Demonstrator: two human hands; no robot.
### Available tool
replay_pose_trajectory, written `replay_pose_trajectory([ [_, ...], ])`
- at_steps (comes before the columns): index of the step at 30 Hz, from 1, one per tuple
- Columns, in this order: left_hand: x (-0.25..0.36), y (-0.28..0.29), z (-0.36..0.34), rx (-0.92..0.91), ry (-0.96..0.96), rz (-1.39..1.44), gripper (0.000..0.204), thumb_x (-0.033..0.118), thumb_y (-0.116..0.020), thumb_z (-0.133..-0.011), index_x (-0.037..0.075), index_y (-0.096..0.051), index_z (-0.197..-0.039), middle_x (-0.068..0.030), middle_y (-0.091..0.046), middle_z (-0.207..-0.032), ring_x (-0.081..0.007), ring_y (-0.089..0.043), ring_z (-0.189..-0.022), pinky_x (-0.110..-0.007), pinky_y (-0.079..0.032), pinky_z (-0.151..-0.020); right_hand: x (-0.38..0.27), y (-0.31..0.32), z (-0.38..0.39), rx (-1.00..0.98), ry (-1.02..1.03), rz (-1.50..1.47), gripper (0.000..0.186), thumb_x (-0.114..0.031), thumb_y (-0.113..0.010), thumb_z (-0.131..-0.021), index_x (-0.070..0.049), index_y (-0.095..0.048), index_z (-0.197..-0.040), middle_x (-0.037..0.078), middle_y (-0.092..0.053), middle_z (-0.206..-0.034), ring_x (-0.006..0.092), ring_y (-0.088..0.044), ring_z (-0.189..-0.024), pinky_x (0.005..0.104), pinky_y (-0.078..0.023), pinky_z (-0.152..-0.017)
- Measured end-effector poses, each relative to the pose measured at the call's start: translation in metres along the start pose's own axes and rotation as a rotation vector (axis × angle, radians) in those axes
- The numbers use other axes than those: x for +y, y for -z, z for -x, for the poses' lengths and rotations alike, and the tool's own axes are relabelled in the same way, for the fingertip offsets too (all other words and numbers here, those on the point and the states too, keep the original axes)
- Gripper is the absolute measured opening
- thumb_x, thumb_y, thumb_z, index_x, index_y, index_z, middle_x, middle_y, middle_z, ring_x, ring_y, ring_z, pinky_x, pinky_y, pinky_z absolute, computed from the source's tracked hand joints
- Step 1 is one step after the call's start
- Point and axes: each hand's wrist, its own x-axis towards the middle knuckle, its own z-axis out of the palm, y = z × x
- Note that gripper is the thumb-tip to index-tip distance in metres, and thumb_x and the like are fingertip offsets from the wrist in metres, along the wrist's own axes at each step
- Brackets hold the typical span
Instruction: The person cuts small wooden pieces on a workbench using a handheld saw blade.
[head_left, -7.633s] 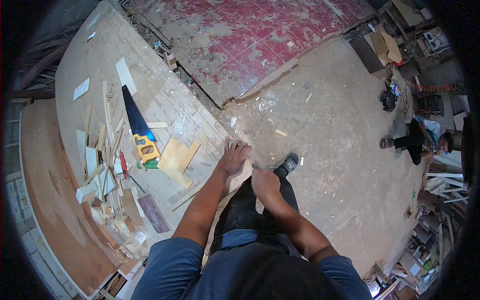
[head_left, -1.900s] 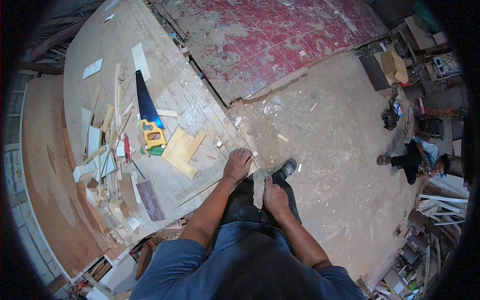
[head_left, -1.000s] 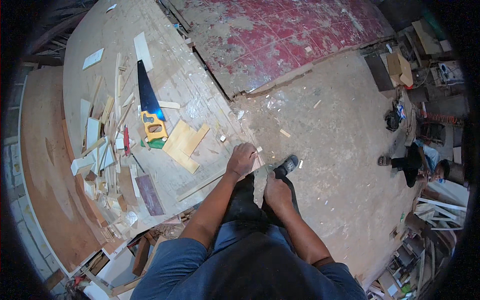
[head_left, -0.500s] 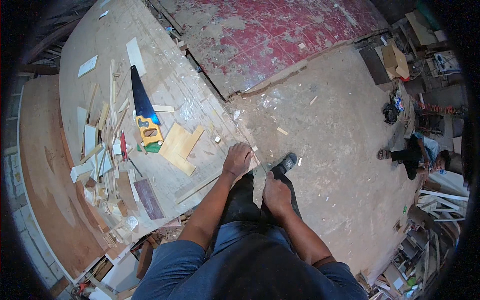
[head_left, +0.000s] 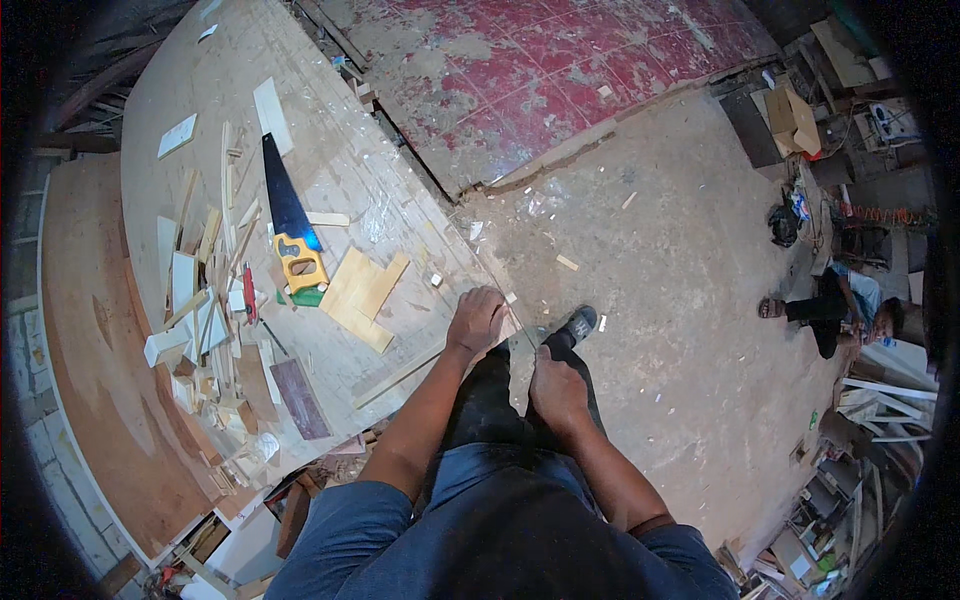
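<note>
My left hand [head_left: 475,320] rests at the table's edge with its fingers curled down. A small pale wood tip [head_left: 510,298] shows just beyond its fingertips; what lies under the palm is hidden. My right hand [head_left: 558,388] is closed in a fist just off the edge, in front of my leg. From that fist a thin, narrow blade [head_left: 525,327] reaches up toward the wood tip; its handle is hidden in my grip. Left of my hands lie flat pale wood pieces [head_left: 358,298] and a handsaw [head_left: 290,215] with a yellow handle.
The worktable [head_left: 400,215] carries a heap of wood offcuts [head_left: 205,320], a red-handled cutter [head_left: 249,292] and a dark flat board [head_left: 298,398]. Wood scraps dot the concrete floor [head_left: 690,300]. Another person [head_left: 840,305] sits at the far right, near piled boards [head_left: 890,405].
My right hand has shifted very slightly down and to the right with the thin blade. The left hand stays at the table's edge.
</note>
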Motion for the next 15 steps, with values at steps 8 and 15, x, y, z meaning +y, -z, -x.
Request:
replay_pose_trajectory([
  [8, -0.0003, -0.0017, -0.0006, 0.032, -0.012, 0.022, 0.017, 0.020, -0.060, -0.086, 0.006, -0.054, -0.093, -0.0128, -0.056, -0.096, -0.0334, -0.053, -0.095, -0.045, -0.039, -0.083, 0.0042, -0.0044, -0.0032, -0.021, 0.010, -0.020, 0.033, -0.012, -0.043, -0.090, 0.004, -0.049, -0.119, 0.030, -0.065, -0.092, 0.0447, -0.066, -0.088, 0.0527, -0.052, -0.077],
  [15, -0.0045, -0.0043, 0.0016, 0.058, -0.033, 0.042, 0.017, 0.020, -0.060, -0.085, 0.006, -0.054, -0.091, -0.0131, -0.056, -0.093, -0.0333, -0.053, -0.094, -0.044, -0.039, -0.083, 0.0022, -0.0036, 0.0029, -0.028, -0.006, -0.061, 0.032, -0.011, -0.042, -0.090, 0.004, -0.050, -0.117, 0.031, -0.065, -0.091, 0.0451, -0.066, -0.086, 0.0540, -0.052, -0.076],
])
